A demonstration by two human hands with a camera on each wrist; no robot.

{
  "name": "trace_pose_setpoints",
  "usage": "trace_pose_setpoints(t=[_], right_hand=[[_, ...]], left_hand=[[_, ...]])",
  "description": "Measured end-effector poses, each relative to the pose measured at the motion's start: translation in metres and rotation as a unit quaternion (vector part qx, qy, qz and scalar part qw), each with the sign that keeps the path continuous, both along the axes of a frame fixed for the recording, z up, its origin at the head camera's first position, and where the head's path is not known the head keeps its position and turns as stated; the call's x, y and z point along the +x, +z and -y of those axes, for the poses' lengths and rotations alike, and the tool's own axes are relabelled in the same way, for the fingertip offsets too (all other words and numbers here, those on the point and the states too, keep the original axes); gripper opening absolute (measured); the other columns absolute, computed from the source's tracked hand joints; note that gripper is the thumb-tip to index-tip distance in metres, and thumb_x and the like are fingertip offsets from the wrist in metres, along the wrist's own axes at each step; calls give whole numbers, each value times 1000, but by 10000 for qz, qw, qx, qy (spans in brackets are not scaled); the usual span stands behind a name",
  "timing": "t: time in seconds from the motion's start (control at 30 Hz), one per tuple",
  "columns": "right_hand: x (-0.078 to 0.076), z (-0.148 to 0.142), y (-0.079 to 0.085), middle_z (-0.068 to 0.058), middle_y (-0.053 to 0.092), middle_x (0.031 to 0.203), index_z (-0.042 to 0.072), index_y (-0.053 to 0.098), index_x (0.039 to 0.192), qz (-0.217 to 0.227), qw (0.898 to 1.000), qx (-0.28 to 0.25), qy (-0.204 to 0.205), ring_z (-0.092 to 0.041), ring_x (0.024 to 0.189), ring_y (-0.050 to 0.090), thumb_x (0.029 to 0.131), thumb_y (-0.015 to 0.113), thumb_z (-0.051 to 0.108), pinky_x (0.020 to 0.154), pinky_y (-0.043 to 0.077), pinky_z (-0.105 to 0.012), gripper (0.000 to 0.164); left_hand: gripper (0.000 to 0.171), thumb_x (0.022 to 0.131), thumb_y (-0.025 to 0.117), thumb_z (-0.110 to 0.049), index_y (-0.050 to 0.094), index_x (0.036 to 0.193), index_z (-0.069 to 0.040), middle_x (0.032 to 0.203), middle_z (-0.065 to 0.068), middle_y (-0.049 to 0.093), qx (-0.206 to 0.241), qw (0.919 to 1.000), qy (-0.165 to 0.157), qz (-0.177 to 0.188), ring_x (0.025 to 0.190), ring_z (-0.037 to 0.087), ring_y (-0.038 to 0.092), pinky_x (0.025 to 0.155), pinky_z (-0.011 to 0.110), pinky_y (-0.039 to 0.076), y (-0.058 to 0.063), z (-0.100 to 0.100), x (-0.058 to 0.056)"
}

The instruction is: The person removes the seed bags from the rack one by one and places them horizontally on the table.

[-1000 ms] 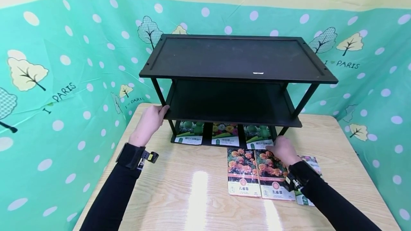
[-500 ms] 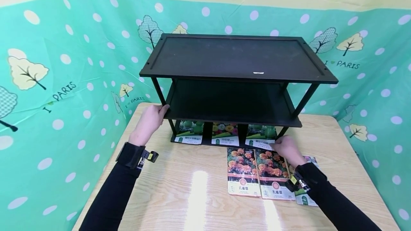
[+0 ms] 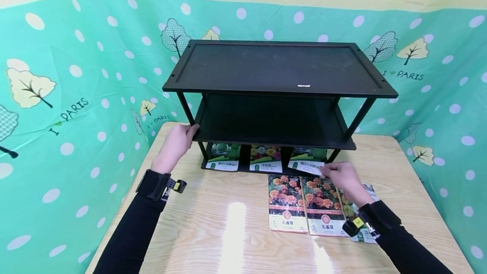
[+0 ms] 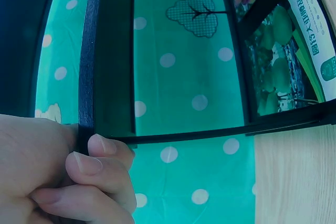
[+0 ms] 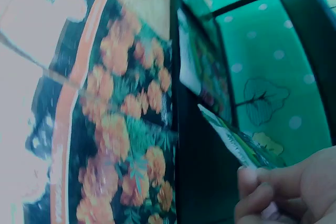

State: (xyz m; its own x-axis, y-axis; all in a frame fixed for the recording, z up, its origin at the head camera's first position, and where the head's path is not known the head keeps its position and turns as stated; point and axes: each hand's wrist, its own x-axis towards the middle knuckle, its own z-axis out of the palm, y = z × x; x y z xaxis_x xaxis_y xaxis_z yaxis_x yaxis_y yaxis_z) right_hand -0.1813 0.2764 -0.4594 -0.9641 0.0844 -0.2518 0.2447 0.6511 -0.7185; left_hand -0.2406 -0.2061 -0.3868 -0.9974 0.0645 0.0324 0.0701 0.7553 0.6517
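A black three-tier shelf rack (image 3: 279, 69) stands on the wooden table. My left hand (image 3: 176, 145) grips the left front corner of its middle shelf (image 3: 262, 119), by the post; in the left wrist view the fingers (image 4: 86, 165) curl round the edge. On the bottom shelf lie three seed packets: a green left one (image 3: 223, 157), a flowered middle one (image 3: 265, 159) and a green right one (image 3: 306, 165). With my right hand (image 3: 347, 179), I pinch the front right corner of the right packet, which sits askew and, in the right wrist view, tilts up off the shelf.
Two marigold seed packets (image 3: 287, 204) (image 3: 325, 206) lie side by side on the table (image 3: 190, 223) before the rack. Another packet (image 3: 367, 189) lies partly under my right forearm. A green dotted curtain (image 3: 95, 75) surrounds the table's back and sides.
My right hand has drawn slightly right and toward me, its wrist turning. The right packet has turned askew, its corner lifting. My left hand keeps its grip on the rack.
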Motion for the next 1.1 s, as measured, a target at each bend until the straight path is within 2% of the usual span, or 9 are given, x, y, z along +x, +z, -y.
trace_pose_setpoints(t=[0.13,0.27,0.43,0.57,0.67,0.8,0.9,1.1], right_hand=[[8,11,5,-18,67,97,-3,74,116,170,9994,-277,81,-18,63,47,107,58,23,51,33,-27,33],[21,28,2,-15,68,90,1,71,125,525,9961,-700,144,-15,60,45,105,61,24,49,34,-25,32],[43,55,-14,-8,69,84,4,77,112,815,9903,-1095,246,-13,55,42,101,67,18,47,31,-22,20],[59,73,-27,-6,70,80,6,80,95,975,9847,-1337,540,-9,50,37,99,68,14,45,28,-20,15],[68,83,-34,-3,66,73,3,79,90,1048,9782,-1595,822,-8,48,35,99,68,13,44,26,-19,17],[76,91,-40,-1,62,65,-1,77,88,1171,9675,-1965,1075,-6,45,33,98,70,14,42,24,-18,19],[80,96,-43,-2,66,69,-4,77,90,1254,9596,-2249,1131,-4,46,32,98,69,11,43,26,-16,19],[85,101,-45,-7,71,74,-5,77,92,1303,9536,-2443,1183,-3,46,35,96,70,9,43,29,-14,16]], left_hand=[[50,114,38,-35,57,77,-6,59,1,45,-29,10000,-4,24,48,19,44,47,28,35,1,0,0],[51,114,38,-36,58,77,-6,59,1,45,-68,10000,14,28,48,19,45,47,28,35,1,-1,-1],[51,113,39,-36,58,77,-6,60,2,46,-7,10000,47,59,48,19,44,46,29,35,1,-1,0],[51,113,39,-38,57,78,-7,62,3,47,52,9999,61,91,48,20,43,46,29,34,2,-1,1],[51,113,39,-37,58,78,-7,62,3,48,27,9999,50,85,48,20,43,47,30,35,2,-1,1],[50,113,40,-37,59,79,-6,62,4,49,17,9999,72,71,48,20,44,47,29,35,1,0,0],[49,113,40,-36,60,81,-6,62,4,50,0,9999,101,83,48,20,45,46,29,36,1,0,-1],[49,113,39,-37,61,82,-6,63,4,50,-58,9998,106,145,48,20,46,46,29,36,1,-1,-1]])
